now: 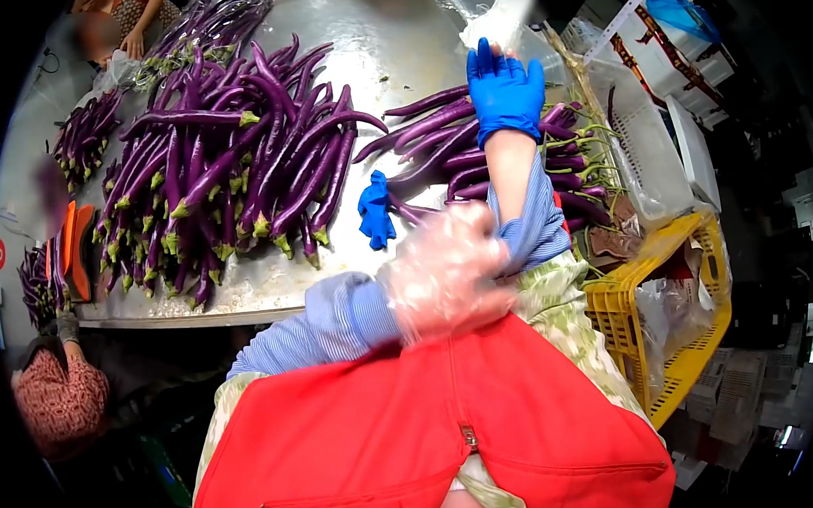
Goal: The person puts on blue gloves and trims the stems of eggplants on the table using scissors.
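My right hand (506, 88), in a blue glove, reaches out over the table with its fingers apart and nothing gripped. Pinkish fingertips show at its far end, close to a blurred white thing (497, 21). Below its wrist and beside the forearm, purple eggplants (451, 141) lie with stems to the right. My left hand (449, 275), in a clear plastic glove, is smeared by motion beside my right sleeve; its fingers cannot be made out. A crumpled blue glove (376, 211) lies on the metal table (368, 44) to its upper left.
A large eggplant pile (227, 162) covers the table's left part. At the right stand a white crate (640, 150) and a yellow crate (626, 311). Orange-handled tools (77, 248) lie far left. One person (62, 392) is at lower left, another (132, 25) at upper left.
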`<action>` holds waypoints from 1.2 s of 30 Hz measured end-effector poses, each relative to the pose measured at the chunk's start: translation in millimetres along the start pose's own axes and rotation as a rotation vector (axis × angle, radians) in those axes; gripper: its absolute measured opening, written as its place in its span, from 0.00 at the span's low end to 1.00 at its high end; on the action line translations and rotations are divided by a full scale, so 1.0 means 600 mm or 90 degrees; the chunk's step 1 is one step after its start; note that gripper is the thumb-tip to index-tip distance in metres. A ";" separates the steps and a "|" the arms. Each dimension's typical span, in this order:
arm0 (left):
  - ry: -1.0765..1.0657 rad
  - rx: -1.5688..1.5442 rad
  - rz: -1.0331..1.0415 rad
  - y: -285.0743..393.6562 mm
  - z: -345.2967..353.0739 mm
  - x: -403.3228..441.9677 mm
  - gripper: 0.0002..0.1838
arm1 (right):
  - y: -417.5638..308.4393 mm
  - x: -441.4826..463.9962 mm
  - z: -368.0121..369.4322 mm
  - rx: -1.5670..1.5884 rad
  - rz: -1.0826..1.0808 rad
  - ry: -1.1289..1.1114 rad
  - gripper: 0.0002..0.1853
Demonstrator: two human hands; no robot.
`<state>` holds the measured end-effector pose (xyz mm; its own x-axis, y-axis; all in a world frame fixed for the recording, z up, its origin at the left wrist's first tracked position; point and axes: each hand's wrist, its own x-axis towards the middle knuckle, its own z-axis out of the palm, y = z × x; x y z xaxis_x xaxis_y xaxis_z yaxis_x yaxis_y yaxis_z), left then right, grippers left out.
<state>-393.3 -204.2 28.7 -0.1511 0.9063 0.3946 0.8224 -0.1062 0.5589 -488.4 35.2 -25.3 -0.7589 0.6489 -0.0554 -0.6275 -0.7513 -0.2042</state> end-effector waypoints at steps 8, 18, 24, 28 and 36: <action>0.335 -0.430 -0.160 -0.148 -0.011 0.080 0.15 | 0.058 -0.011 -0.043 -0.533 0.120 -0.189 0.16; 0.518 -0.233 -0.327 -0.506 -0.159 0.046 0.15 | 0.004 -0.246 -0.031 -1.216 -0.257 -0.861 0.19; -0.092 -0.045 -0.261 -0.394 -0.059 0.026 0.20 | -0.057 -0.240 -0.015 -0.893 0.152 -0.317 0.13; 0.116 0.053 -0.427 -0.315 -0.065 0.080 0.18 | -0.018 -0.226 0.006 -0.719 0.067 -0.268 0.13; 0.591 -0.345 -0.532 -0.372 -0.012 0.068 0.12 | 0.136 -0.256 -0.038 -0.961 -0.265 -0.439 0.18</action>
<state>-586.8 -146.6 -74.5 -0.9805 0.1952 0.0209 0.0201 -0.0064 0.9998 -418.8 -123.2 -55.8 -0.7824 0.2837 0.5544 -0.3867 0.4765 -0.7895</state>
